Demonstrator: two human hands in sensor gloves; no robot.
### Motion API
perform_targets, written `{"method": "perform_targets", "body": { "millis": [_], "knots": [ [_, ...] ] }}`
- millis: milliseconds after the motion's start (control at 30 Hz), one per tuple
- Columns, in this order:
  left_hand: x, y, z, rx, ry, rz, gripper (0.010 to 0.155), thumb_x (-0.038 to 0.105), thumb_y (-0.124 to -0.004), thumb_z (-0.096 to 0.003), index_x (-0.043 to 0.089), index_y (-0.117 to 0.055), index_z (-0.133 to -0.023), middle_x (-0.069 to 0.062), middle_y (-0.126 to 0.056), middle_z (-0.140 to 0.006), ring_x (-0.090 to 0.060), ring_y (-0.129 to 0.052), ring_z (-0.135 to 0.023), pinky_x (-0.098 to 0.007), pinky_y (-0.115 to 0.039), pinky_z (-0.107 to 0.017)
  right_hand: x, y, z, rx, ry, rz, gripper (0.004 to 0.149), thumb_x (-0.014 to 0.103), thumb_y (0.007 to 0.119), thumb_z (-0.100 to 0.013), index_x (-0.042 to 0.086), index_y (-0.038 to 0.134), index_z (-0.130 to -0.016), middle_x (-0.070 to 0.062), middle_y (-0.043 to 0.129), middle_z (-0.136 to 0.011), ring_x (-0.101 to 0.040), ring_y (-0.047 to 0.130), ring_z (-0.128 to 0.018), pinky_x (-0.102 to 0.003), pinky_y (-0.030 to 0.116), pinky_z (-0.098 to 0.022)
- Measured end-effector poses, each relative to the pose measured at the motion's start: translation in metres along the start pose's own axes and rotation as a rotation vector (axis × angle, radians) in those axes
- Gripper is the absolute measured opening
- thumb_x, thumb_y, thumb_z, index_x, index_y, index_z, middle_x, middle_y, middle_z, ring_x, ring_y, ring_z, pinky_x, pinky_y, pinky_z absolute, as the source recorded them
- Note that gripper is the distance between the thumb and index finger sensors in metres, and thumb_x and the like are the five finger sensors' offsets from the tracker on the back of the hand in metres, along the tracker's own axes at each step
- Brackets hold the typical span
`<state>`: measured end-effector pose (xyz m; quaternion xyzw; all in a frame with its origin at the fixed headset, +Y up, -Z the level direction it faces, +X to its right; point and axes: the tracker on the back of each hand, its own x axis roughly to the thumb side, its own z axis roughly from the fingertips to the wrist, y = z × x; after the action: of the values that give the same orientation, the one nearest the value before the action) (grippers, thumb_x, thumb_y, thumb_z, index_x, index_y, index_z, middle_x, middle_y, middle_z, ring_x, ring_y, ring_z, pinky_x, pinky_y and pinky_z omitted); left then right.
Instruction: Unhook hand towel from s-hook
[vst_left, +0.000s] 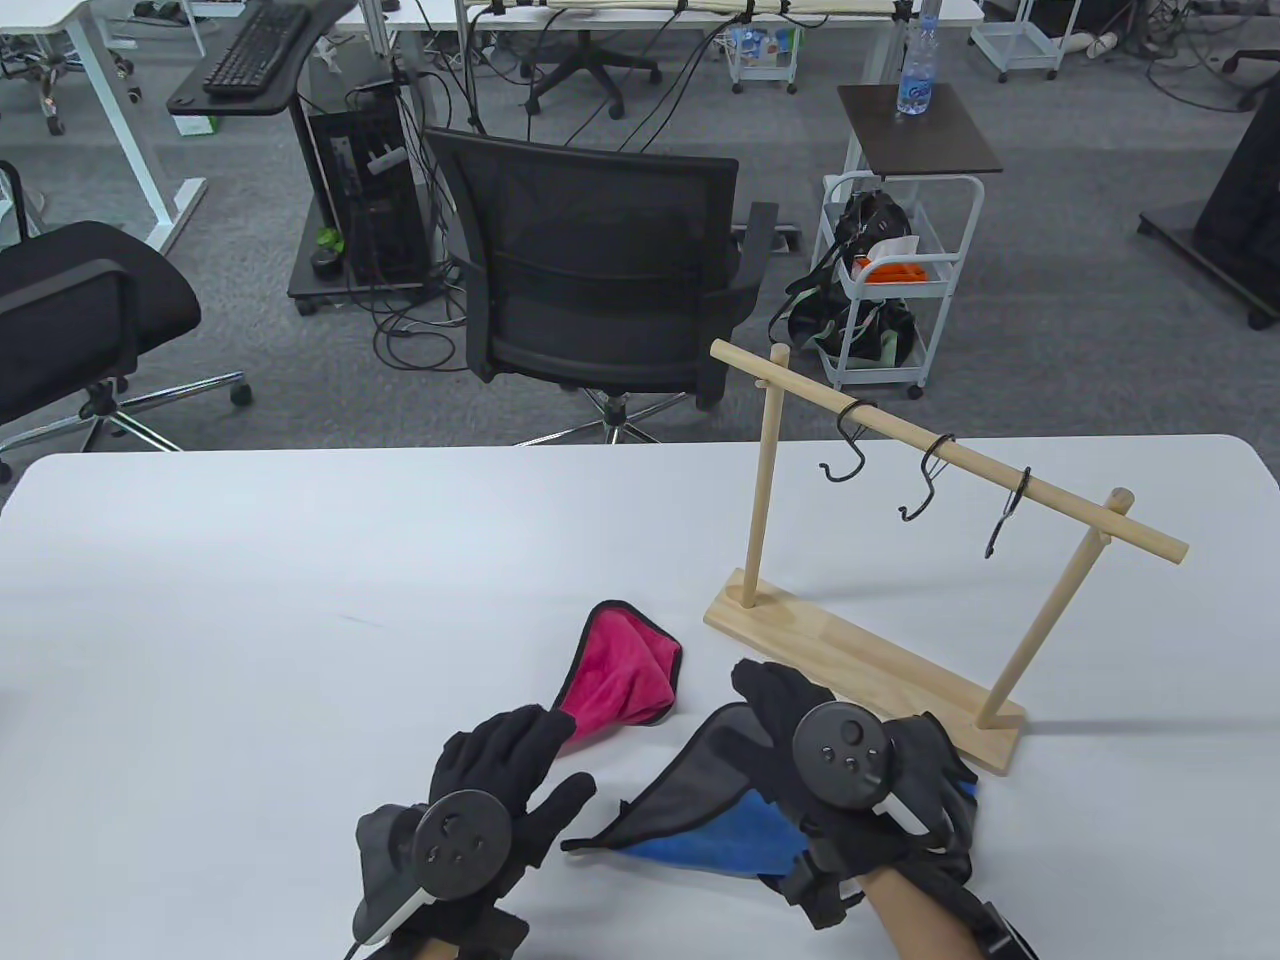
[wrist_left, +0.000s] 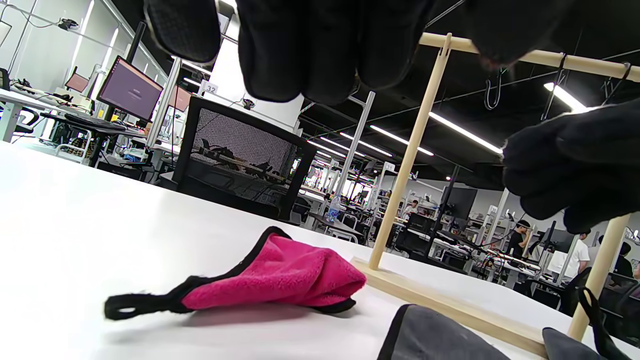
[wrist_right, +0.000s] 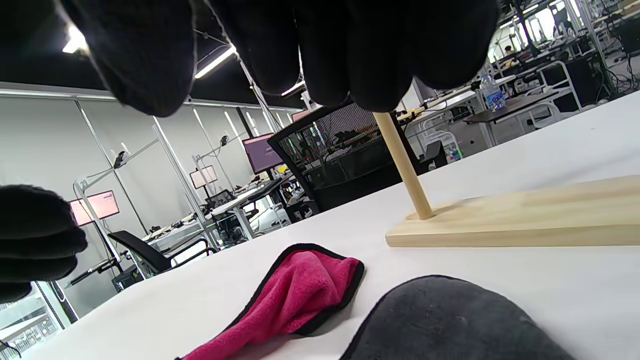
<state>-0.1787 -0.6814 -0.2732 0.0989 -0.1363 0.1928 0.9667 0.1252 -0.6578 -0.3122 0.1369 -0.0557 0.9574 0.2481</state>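
A pink hand towel (vst_left: 622, 668) with black trim lies crumpled on the white table, off the hooks; it also shows in the left wrist view (wrist_left: 280, 280) and the right wrist view (wrist_right: 295, 295). Its black loop (wrist_left: 122, 307) lies flat on the table. A grey and blue towel (vst_left: 700, 805) lies beside it, partly under my right hand (vst_left: 800, 720), which is spread open just above it. My left hand (vst_left: 545, 760) is open over the pink towel's narrow end, its fingers (wrist_left: 310, 45) apart from the cloth. Three black S-hooks (vst_left: 848, 445) hang empty on the rack's rail (vst_left: 1060, 505).
The wooden rack's base (vst_left: 860, 660) stands just beyond my right hand, with two upright posts (vst_left: 757, 490). A black office chair (vst_left: 600, 270) stands past the table's far edge (vst_left: 400, 452). A white cart (vst_left: 890, 280) is on the floor behind.
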Motion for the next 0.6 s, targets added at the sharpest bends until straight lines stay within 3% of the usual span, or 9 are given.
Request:
{"method": "perform_targets", "body": {
  "millis": [600],
  "knots": [
    [0.002,-0.001,-0.001,-0.019,0.011,-0.012,0.065,0.064,-0.064,-0.0567,0.029,-0.063,-0.112,-0.008,-0.071,-0.116,-0.039,-0.074,-0.107,-0.065,-0.056,-0.079,-0.005,0.016,0.016,0.011,-0.024,0.035,0.069,0.052,0.078,-0.060,0.013,0.059,-0.114,-0.026,0.063,-0.114,-0.049,0.072,-0.099,-0.061,0.062,-0.071]
  ]
}}
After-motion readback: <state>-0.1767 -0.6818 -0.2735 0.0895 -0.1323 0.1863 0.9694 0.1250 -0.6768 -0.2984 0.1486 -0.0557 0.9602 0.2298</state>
